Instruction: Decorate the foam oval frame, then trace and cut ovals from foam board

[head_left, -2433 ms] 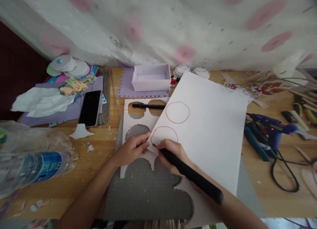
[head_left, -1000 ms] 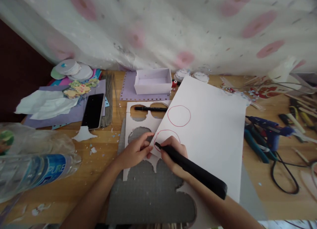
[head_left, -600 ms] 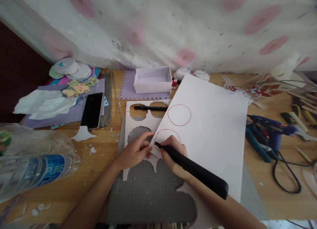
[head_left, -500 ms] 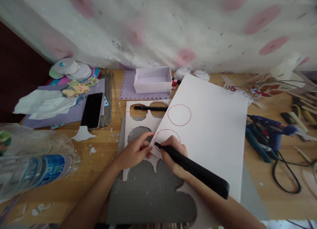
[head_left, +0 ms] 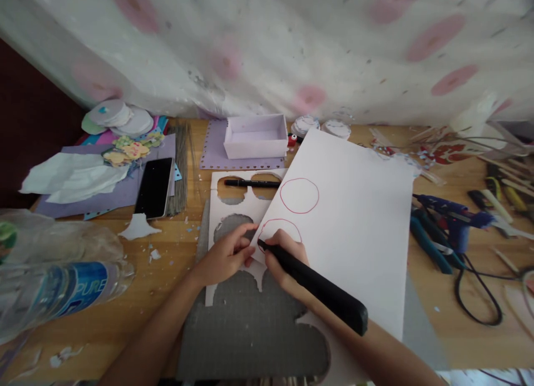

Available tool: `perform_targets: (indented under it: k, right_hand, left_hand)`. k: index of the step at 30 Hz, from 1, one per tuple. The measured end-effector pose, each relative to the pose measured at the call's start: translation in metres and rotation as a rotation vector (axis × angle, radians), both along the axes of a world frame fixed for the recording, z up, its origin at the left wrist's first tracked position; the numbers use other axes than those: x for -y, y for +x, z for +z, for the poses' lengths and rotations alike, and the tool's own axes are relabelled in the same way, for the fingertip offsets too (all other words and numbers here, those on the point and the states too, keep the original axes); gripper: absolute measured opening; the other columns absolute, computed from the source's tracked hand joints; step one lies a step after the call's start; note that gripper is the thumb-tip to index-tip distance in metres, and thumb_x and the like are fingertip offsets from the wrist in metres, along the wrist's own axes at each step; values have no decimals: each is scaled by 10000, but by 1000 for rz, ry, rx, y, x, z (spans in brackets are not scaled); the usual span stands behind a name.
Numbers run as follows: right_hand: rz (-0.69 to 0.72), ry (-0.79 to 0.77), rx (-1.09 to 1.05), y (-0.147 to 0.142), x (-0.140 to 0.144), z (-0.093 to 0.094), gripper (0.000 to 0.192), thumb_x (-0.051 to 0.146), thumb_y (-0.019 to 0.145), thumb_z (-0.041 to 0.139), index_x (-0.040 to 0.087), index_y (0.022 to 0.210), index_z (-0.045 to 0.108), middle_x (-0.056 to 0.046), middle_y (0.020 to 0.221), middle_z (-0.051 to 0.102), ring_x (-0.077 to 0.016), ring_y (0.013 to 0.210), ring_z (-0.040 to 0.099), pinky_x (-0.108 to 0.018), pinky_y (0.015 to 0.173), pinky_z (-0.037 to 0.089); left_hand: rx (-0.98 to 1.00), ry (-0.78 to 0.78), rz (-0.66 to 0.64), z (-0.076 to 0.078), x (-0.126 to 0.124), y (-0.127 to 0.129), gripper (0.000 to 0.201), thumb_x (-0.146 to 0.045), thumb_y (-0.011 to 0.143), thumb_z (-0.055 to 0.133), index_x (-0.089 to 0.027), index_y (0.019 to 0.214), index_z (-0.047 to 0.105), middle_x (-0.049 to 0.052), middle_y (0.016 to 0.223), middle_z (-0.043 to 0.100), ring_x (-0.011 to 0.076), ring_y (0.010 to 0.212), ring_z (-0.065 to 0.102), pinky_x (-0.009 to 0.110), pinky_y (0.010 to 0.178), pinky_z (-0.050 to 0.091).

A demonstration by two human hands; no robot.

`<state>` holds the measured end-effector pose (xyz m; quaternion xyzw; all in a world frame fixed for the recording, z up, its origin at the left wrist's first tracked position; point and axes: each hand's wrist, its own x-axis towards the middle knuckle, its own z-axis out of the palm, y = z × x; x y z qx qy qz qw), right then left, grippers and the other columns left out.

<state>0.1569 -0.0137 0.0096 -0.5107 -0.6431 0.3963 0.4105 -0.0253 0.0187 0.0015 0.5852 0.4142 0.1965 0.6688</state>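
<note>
The right hand [head_left: 287,258] grips a long black cutting tool [head_left: 312,283], tip on the lower red circle's nine o'clock edge on the white paper sheet [head_left: 354,219]; the left hand [head_left: 227,255], pinning that corner, could be nicked.

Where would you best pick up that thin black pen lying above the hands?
Probably at the middle of the black pen, from straight above, fingers closing across its width. It lies flat and sideways on the cut-out card, partly bridging two holes, so the barrel there has space beneath and nothing crowds it.
</note>
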Motion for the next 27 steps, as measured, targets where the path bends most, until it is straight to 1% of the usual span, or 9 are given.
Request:
perform_targets:
  k: [3,9,17,21,24,26,27]
  right_hand:
    - [23,3,6,1,0,-1,86,143,752,524,218,771,484,49,620,515,-98,524,456,-213,517,390]
    - [44,9,-6,4,-1,-6,133,115,698,511,218,715,429,75,538,384,-83,469,340,-214,450,294]
    - [66,-5,7,9,-3,-3,175,110,660,482,229,671,354,76,528,330,-90,476,294,-238,460,253]
    - [65,-1,14,11,-4,-1,166,115,647,471,232,656,354,65,532,367,-101,487,320,-246,466,259]
    - [55,-11,-10,12,-4,1,121,140,648,473,230,646,391,62,526,403,-104,485,352,-242,467,279]
    - [26,-18,-84,13,-2,0,84,157,654,486,226,657,438,52,554,463,-111,512,414,-240,488,319]
    - [-10,-24,-154,13,-2,-2,74,160,659,495,224,671,459,49,567,489,-116,526,441,-242,500,339]
  left_hand:
    - [14,-20,8,0,0,1,484,-417,901,523,-190,1310,398,-48,637,502,119,583,485,223,534,355]
    - [25,-42,4,0,0,0,514,-410,892,539,-165,1318,386,-60,623,491,110,573,466,226,545,353]
    - [38,-50,-13,2,1,0,559,-418,875,559,-145,1323,365,-62,619,484,111,575,454,227,552,353]
    - [40,-48,-16,3,1,1,544,-409,878,556,-150,1318,366,-61,622,493,113,588,468,232,572,367]
    - [25,-32,-18,4,1,0,524,-395,878,553,-159,1312,379,-62,614,502,114,579,476,233,570,376]
    - [15,-13,-9,5,2,1,513,-386,875,551,-165,1309,392,-55,613,526,119,576,496,230,559,382]
    - [3,3,1,5,3,1,501,-382,874,550,-169,1303,403,-48,614,545,123,573,509,227,548,383]
